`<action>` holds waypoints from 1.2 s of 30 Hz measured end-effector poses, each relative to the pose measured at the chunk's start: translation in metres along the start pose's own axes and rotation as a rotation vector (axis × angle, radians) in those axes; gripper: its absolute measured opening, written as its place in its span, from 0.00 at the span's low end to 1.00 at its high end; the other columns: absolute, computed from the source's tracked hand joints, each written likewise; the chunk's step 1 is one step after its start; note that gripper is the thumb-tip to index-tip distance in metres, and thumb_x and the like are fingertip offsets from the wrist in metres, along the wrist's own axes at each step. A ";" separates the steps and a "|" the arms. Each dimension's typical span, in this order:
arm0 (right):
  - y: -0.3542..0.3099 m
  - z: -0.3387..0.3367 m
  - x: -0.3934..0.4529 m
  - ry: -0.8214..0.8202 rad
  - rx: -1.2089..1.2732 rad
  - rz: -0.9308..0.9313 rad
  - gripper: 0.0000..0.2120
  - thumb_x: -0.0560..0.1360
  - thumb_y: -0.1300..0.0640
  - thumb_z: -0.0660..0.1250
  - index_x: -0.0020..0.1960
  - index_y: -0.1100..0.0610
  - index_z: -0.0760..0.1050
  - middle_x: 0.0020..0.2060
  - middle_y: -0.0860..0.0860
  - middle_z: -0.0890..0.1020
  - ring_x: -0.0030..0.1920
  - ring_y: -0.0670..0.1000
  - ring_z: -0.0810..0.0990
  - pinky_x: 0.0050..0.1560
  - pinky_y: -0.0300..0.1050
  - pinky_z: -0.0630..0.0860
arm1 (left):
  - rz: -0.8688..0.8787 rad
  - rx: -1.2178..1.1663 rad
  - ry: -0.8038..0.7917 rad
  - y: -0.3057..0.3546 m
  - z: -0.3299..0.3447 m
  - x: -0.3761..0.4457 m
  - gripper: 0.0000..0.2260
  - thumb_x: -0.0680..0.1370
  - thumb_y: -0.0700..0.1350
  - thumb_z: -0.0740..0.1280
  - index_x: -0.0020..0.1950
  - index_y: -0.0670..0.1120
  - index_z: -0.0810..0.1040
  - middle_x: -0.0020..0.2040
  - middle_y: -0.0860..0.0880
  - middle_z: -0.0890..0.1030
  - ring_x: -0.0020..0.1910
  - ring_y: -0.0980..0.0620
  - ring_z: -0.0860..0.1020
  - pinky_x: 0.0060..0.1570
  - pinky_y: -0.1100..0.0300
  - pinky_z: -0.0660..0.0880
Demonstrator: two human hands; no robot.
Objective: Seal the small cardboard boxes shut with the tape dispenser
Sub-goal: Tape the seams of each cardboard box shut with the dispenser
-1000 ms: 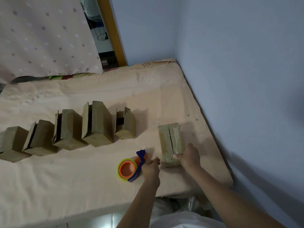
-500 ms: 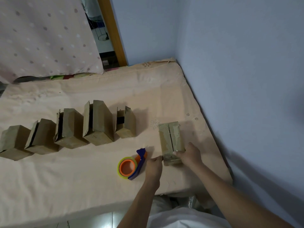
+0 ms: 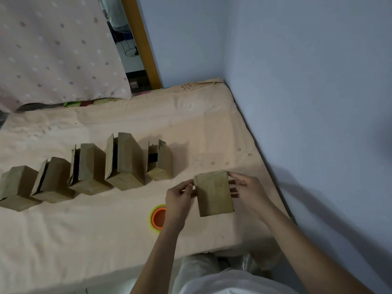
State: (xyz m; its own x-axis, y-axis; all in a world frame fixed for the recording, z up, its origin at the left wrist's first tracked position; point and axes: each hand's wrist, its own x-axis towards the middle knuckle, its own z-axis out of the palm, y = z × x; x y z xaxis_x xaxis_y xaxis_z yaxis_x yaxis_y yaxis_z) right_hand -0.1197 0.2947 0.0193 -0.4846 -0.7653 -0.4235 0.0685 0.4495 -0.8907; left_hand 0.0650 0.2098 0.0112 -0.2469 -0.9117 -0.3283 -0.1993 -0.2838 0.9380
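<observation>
1. A person stands at the near edge of a bed (image 3: 127,240) covered with a pale peach sheet, seen from a camera worn on the head that looks down at both bare arms.
2. The two hands hold one small cardboard box (image 3: 214,194) between them, near the right side of the bed. A plain, unbroken brown face of the box is turned up toward the camera.
3. The left hand (image 3: 180,198) grips the box's left edge, its fingers curled round the far left corner.
4. The right hand (image 3: 248,187) holds the box's right edge, fingers spread along that side and thumb at the far right corner.
5. Whether the box rests on the sheet or is lifted clear of it cannot be told.
6. The tape dispenser (image 3: 158,217) lies on the sheet just left of the box, partly hidden behind the left wrist; an orange core inside a yellow-green ring shows.
7. Further left, five more cardboard boxes (image 3: 125,164) stand in a row across the bed, several with flaps gaping open.
8. A pale blue wall (image 3: 307,81) runs along the bed's right side, and a spotted fabric (image 3: 53,49) hangs at the far left.
</observation>
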 end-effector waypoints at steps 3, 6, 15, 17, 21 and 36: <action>0.010 0.002 0.001 -0.004 -0.073 0.061 0.24 0.81 0.70 0.55 0.68 0.49 0.77 0.48 0.50 0.85 0.46 0.51 0.85 0.43 0.43 0.83 | -0.045 0.053 -0.014 -0.012 -0.003 0.000 0.10 0.82 0.37 0.64 0.57 0.45 0.84 0.46 0.53 0.85 0.39 0.64 0.83 0.37 0.72 0.76; 0.024 0.006 0.002 -0.032 -0.072 0.136 0.25 0.80 0.70 0.54 0.68 0.49 0.78 0.48 0.54 0.85 0.46 0.55 0.86 0.48 0.51 0.84 | -0.088 0.036 -0.010 -0.028 -0.003 -0.003 0.09 0.82 0.40 0.66 0.60 0.44 0.83 0.47 0.52 0.84 0.39 0.65 0.82 0.36 0.72 0.76; 0.016 0.004 0.021 0.014 0.098 0.143 0.11 0.84 0.55 0.60 0.61 0.51 0.79 0.54 0.50 0.84 0.50 0.51 0.85 0.49 0.46 0.84 | -0.142 -0.093 -0.140 -0.022 0.006 0.011 0.14 0.83 0.48 0.65 0.68 0.51 0.79 0.49 0.52 0.86 0.47 0.52 0.84 0.43 0.61 0.80; 0.013 0.001 0.026 -0.013 0.122 0.154 0.12 0.84 0.53 0.60 0.62 0.48 0.80 0.55 0.49 0.84 0.51 0.52 0.85 0.50 0.49 0.84 | -0.158 -0.084 -0.155 -0.019 0.007 0.017 0.14 0.83 0.49 0.64 0.68 0.52 0.78 0.50 0.51 0.86 0.48 0.50 0.84 0.41 0.61 0.80; 0.011 -0.004 0.031 -0.075 0.124 0.180 0.10 0.83 0.52 0.62 0.60 0.47 0.81 0.55 0.48 0.85 0.52 0.51 0.86 0.52 0.51 0.84 | -0.154 -0.078 -0.170 -0.017 0.006 0.023 0.13 0.83 0.48 0.65 0.67 0.52 0.78 0.51 0.47 0.85 0.46 0.50 0.83 0.38 0.64 0.79; 0.003 0.008 0.039 0.001 0.109 0.215 0.08 0.75 0.55 0.74 0.54 0.53 0.82 0.48 0.54 0.85 0.47 0.53 0.85 0.38 0.44 0.83 | -0.246 -0.020 -0.084 -0.029 0.022 0.045 0.06 0.80 0.50 0.67 0.56 0.51 0.78 0.52 0.43 0.81 0.50 0.44 0.79 0.39 0.57 0.76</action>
State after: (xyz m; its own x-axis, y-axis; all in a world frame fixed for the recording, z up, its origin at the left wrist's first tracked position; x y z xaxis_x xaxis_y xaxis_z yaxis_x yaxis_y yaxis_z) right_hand -0.1315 0.2631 -0.0010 -0.4492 -0.6570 -0.6054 0.2639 0.5498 -0.7925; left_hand 0.0384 0.1834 -0.0331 -0.2714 -0.7871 -0.5539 -0.2445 -0.5002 0.8307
